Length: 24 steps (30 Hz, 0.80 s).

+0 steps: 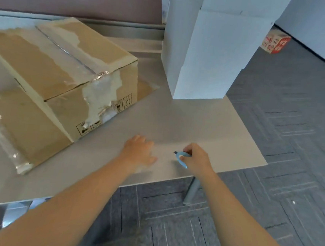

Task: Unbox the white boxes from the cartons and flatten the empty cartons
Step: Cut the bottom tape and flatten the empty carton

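Nearest to me I see the two bare forearms reaching forward over the near edge of the grey table (207, 127). The left hand (139, 152) lies on the table top with its fingers spread and relaxed, and it holds nothing. Just beside it, the right hand (196, 158) has its fingers curled around a small blue cutter (181, 156), whose dark tip points to the left, toward the left hand.

Further in, on the left part of the table, stands a closed brown carton (67, 74), sealed with clear tape along its top seam and with torn tape on its front face. It rests on top of a flat brown cardboard piece (18, 125) that also carries a strip of clear tape.

Behind, at the far right of the table, the stack of white boxes (208, 54) stands tall. On the dark floor beyond it I see a small red and white box (275, 43).
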Motion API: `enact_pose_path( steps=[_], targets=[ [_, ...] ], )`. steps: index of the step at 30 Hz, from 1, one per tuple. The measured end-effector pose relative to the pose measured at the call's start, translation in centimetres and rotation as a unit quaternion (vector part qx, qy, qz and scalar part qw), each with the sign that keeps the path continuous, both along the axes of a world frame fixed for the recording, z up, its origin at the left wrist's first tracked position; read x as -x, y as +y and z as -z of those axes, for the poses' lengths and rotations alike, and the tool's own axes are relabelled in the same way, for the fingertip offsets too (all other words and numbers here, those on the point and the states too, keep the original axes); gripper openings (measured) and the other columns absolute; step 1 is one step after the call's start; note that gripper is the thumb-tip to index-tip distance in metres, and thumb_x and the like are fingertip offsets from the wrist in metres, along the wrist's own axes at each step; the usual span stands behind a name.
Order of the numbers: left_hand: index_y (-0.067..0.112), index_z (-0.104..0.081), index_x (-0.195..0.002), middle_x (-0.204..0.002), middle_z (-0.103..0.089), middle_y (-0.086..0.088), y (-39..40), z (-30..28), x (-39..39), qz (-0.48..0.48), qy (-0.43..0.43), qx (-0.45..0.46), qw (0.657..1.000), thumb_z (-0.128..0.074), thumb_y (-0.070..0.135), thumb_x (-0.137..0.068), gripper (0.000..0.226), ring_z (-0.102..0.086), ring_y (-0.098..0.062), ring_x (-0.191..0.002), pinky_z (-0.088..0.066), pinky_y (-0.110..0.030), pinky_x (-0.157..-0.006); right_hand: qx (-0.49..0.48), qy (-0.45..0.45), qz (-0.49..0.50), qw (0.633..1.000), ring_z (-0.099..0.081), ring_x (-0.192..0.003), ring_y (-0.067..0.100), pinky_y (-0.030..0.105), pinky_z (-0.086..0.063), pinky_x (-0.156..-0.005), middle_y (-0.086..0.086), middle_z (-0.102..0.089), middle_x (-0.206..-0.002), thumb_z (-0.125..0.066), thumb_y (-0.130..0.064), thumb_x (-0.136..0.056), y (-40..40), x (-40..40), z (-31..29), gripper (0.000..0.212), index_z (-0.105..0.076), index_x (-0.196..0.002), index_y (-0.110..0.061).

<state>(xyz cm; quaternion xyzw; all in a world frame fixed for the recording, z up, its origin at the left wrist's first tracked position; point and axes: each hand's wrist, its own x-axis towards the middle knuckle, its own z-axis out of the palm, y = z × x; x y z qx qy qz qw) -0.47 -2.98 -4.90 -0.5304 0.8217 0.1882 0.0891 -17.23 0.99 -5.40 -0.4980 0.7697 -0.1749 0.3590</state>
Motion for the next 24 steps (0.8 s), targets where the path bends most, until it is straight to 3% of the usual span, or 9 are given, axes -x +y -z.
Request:
enact_pose_path(
  steps=[4,10,13,20,24],
  targets=[
    [0.009,-0.044,-0.129,-0.136,-0.042,-0.010,1.0,1.7,-0.1,-0.014,-0.002,-0.007,1.000,-0.046,0.040,-0.093,0.048,-0.034,-0.026,-0.127,-0.030,-0.034,-0.105,0.012,0.020,-0.004,1.000,-0.050,-0.108,0.026,0.018,-0.032,-0.075,0.014,-0.054,-0.123,-0.052,-0.011,-0.094,0.4,0.4,2.0,0.028,-0.051,-0.120,-0.001],
    [0.009,-0.041,-0.135,-0.144,-0.035,-0.010,1.5,2.1,-0.4,-0.033,-0.006,0.000,0.999,-0.045,0.040,-0.094,0.051,-0.026,-0.026,-0.136,-0.023,-0.034,-0.111,0.032,0.121,-0.037,0.991,-0.044,-0.119,0.028,0.032,-0.036,-0.099,0.015,-0.047,-0.130,-0.049,-0.012,-0.093,-0.1,0.7,2.4,0.033,-0.052,-0.125,-0.002],
    [0.008,-0.041,-0.134,-0.147,-0.031,-0.011,1.3,1.2,-0.9,-0.040,-0.004,0.006,0.999,-0.043,0.039,-0.095,0.050,-0.022,-0.026,-0.138,-0.020,-0.034,-0.112,0.042,0.176,-0.065,0.981,-0.042,-0.122,0.030,0.037,-0.037,-0.099,0.014,-0.046,-0.133,-0.046,-0.015,-0.094,-0.4,0.4,1.3,0.036,-0.050,-0.128,-0.004],
    [0.011,-0.041,-0.136,-0.143,-0.033,-0.011,-1.0,-3.9,-2.8,-0.069,-0.031,0.076,0.994,-0.048,0.039,-0.092,0.053,-0.024,-0.026,-0.135,-0.022,-0.034,-0.110,0.076,0.269,-0.191,0.941,-0.043,-0.118,0.029,0.033,-0.037,-0.093,0.011,-0.047,-0.131,-0.043,-0.017,-0.094,-3.4,-2.1,-3.5,0.036,-0.047,-0.128,-0.007],
    [0.013,-0.034,-0.141,-0.154,-0.017,-0.009,-2.2,-7.8,-5.5,-0.112,-0.019,0.134,0.984,-0.046,0.037,-0.094,0.055,-0.006,-0.025,-0.144,-0.009,-0.036,-0.115,0.111,0.273,-0.224,0.929,-0.039,-0.124,0.027,0.030,-0.035,-0.096,0.010,-0.043,-0.135,-0.041,-0.017,-0.095,-6.2,-4.8,-7.1,0.036,-0.045,-0.129,-0.007]
  ],
)
